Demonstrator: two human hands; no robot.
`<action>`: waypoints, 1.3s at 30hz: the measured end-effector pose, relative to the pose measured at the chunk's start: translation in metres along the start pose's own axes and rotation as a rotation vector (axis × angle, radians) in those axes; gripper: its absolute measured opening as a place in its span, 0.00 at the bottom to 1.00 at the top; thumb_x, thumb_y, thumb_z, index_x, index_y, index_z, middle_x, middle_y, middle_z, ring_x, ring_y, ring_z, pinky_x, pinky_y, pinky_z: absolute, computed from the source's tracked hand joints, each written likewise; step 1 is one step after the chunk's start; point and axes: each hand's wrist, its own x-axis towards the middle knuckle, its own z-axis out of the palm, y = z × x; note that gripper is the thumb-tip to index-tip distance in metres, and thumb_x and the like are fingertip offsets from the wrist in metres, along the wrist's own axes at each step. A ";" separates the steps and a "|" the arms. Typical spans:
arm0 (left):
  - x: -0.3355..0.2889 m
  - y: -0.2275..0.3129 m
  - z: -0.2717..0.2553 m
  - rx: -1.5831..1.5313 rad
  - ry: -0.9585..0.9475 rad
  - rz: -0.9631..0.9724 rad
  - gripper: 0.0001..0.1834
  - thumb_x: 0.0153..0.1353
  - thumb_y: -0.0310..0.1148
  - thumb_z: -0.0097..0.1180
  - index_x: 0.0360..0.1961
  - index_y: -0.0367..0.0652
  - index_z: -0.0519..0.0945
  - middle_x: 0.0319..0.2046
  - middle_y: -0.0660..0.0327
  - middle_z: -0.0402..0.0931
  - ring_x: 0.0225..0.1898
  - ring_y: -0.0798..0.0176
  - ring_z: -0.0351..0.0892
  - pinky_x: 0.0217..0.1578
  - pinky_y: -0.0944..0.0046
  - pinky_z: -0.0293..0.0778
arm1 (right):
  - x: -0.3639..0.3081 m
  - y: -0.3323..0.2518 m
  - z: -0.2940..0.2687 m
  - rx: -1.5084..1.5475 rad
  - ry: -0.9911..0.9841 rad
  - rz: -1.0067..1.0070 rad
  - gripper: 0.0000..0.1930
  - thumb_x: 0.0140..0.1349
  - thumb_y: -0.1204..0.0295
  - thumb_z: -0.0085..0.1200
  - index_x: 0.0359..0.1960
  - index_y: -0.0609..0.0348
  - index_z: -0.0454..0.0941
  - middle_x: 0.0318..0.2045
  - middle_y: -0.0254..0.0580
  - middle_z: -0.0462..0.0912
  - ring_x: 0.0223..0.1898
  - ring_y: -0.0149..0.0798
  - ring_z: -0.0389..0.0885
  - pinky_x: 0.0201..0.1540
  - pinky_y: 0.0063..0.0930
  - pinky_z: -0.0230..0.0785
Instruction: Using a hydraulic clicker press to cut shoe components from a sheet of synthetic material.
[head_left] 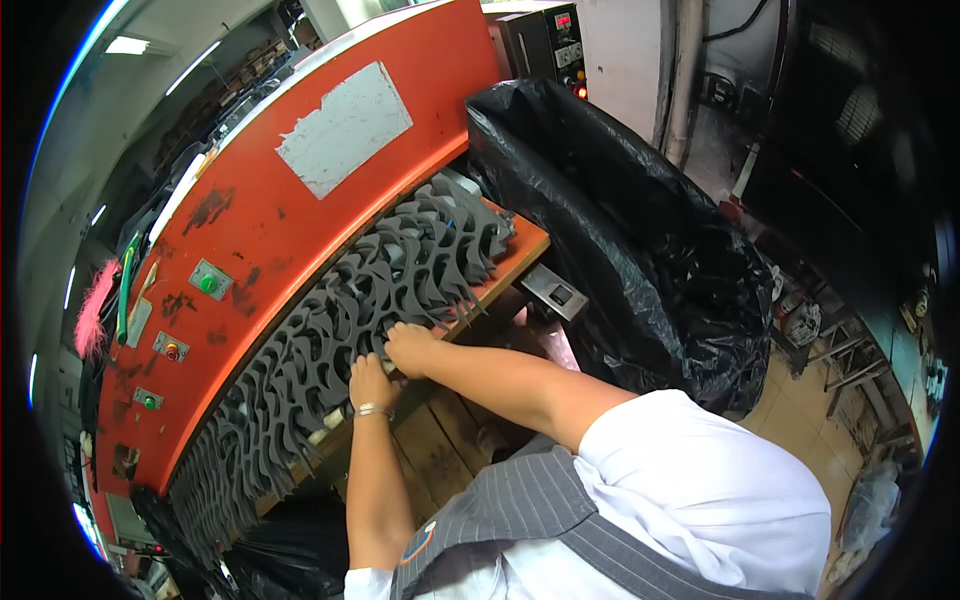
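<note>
A long dark grey sheet of cut-out material [330,320], foam or rubber by its look, lies along the orange bench, full of curved openings with wavy strips between them. My left hand [370,383], with a bracelet at its wrist, is closed on the sheet's near edge. Just right of it, my right hand [412,350] grips the same edge, its fingers curled in among the strips. The fingertips of both hands are partly hidden. Small pale pieces [333,418] show under the edge beside my left hand.
Behind the sheet rises an orange machine panel [240,235] with green and red buttons. A large black plastic bag [610,220] stands at the right, with a metal bracket [553,292] by the bench's end. Another black bag [285,550] lies at lower left.
</note>
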 end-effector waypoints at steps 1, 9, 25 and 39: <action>0.000 0.002 0.003 -0.014 0.021 0.015 0.30 0.35 0.39 0.74 0.36 0.39 0.71 0.38 0.52 0.70 0.45 0.47 0.71 0.45 0.53 0.72 | -0.001 0.003 0.006 -0.014 0.033 -0.007 0.12 0.50 0.67 0.55 0.33 0.60 0.80 0.39 0.47 0.77 0.46 0.46 0.74 0.49 0.35 0.68; -0.007 -0.017 -0.009 -0.122 -0.104 0.127 0.26 0.36 0.40 0.70 0.35 0.39 0.73 0.35 0.52 0.71 0.41 0.46 0.71 0.40 0.52 0.71 | 0.019 0.036 -0.076 0.427 -0.455 -0.054 0.16 0.55 0.61 0.57 0.39 0.59 0.79 0.38 0.52 0.82 0.41 0.51 0.80 0.47 0.40 0.71; 0.167 -0.011 -0.057 -1.398 -0.572 0.164 0.17 0.61 0.31 0.58 0.49 0.33 0.76 0.37 0.57 0.81 0.40 0.66 0.80 0.45 0.67 0.74 | 0.146 0.279 -0.025 0.404 0.395 0.481 0.23 0.62 0.55 0.50 0.42 0.67 0.74 0.38 0.57 0.81 0.41 0.52 0.80 0.43 0.39 0.71; 0.212 0.219 -0.015 -1.722 -0.589 0.409 0.31 0.54 0.35 0.66 0.56 0.42 0.64 0.42 0.60 0.73 0.43 0.67 0.74 0.45 0.64 0.73 | -0.097 0.196 -0.102 1.350 0.440 0.450 0.33 0.47 0.76 0.69 0.57 0.62 0.69 0.45 0.34 0.75 0.44 0.26 0.73 0.49 0.24 0.67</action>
